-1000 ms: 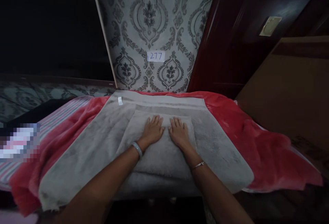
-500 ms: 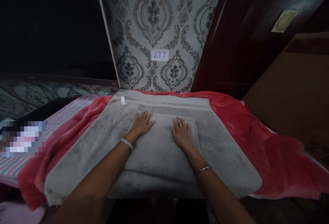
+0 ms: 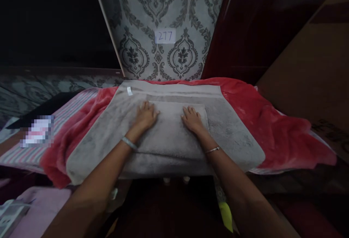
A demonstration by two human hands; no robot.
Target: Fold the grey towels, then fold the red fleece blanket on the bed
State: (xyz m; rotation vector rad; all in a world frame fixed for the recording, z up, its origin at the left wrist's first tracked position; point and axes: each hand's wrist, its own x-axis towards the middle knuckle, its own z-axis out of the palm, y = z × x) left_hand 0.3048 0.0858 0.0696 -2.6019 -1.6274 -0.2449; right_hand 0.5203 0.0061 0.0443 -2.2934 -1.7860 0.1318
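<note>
A grey towel [image 3: 100, 132] lies spread out with a white label [image 3: 129, 91] near its far left corner. On its middle rests a smaller grey cloth [image 3: 171, 132], folded into a flat rectangle. My left hand [image 3: 146, 115] lies flat at the left edge of this cloth, fingers apart and slightly blurred. My right hand [image 3: 192, 119] presses flat near the cloth's far right corner, fingers spread. Neither hand grips anything. A bangle circles each wrist.
Under the towel a red blanket [image 3: 272, 132] and a striped cloth [image 3: 73, 110] cover the surface. A dark screen [image 3: 54, 23] stands at the back left, a cardboard box [image 3: 308, 70] at the right. A paper marked 277 [image 3: 165, 35] is on the patterned wall.
The view has tilted downward, so the towel and hands appear higher in it. My left hand has shifted slightly left on the cloth; my right hand stays near its far right corner.
</note>
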